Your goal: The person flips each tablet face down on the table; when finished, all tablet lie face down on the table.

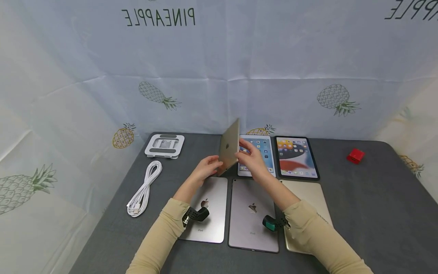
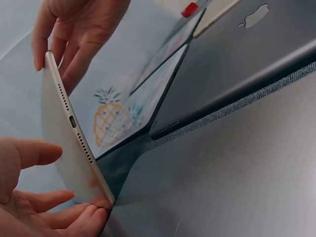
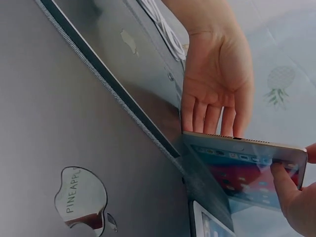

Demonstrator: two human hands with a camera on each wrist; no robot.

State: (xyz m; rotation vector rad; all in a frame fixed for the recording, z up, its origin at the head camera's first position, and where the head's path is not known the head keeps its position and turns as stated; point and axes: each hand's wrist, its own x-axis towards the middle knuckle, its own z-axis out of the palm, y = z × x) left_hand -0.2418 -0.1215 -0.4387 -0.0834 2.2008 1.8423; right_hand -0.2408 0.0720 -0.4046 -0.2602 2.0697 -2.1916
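Note:
A thin gold tablet (image 1: pixel 228 146) stands tilted up on edge at the back of the table, its back toward my left hand. My right hand (image 1: pixel 252 156) pinches its right edge; in the right wrist view the thumb (image 3: pixel 284 185) lies on the lit screen (image 3: pixel 247 173). At the opposite lower corner, my left hand (image 1: pixel 205 167) touches the tablet with extended fingertips, its thumb (image 2: pixel 42 152) held apart from the back. Below the hands lie a silver tablet (image 1: pixel 212 217) and a dark grey tablet (image 1: pixel 252 220), both face down.
Two tablets with lit screens, one white-framed (image 1: pixel 263 150) and one black-framed (image 1: pixel 297 156), lie right of the hands. Another gold tablet (image 1: pixel 306 192) is partly under my right sleeve. A folded stand (image 1: pixel 165 145) and coiled white cable (image 1: pixel 145 190) sit left, a red block (image 1: pixel 356 156) right.

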